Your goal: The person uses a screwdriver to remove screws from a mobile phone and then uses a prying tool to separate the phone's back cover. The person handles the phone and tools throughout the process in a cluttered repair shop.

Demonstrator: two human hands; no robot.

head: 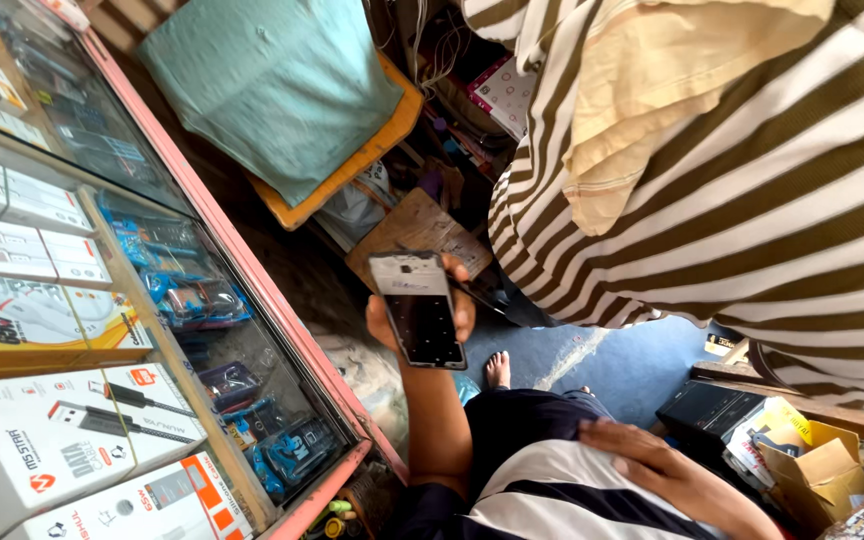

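Phone panel held for inspection beside the glass display case (202, 290).

The left hand (420, 318) wraps its fingers around the dark phone panel (418, 308), held upright just right of the case. The right hand (652, 462) lies flat, fingers spread, on the lap, well below and right of the case. Judgement: edge grip only keeps the panel face clean.

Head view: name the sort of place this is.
Probably a small phone repair and accessory shop. The left hand holds up an opened phone, a glass display case holds boxed cables and chargers, and cardboard boxes sit on the floor.
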